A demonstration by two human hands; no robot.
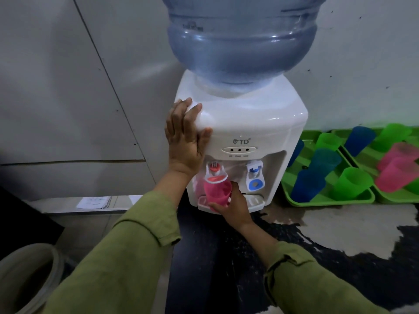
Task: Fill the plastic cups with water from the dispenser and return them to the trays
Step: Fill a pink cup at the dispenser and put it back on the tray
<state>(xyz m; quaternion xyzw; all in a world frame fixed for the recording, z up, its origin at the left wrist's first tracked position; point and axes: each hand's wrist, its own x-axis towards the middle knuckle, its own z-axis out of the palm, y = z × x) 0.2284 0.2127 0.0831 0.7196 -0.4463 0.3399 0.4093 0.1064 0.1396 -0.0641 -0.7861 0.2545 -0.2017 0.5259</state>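
Your left hand (186,137) lies flat, fingers spread, against the dispenser (244,123); your right hand (233,205) grips a pink cup (216,192), apparently pressed to the red tap (215,171).

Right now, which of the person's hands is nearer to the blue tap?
The right hand. It holds the pink cup under the red tap, just below and left of the blue tap. The left hand rests higher up, on the dispenser's left corner.
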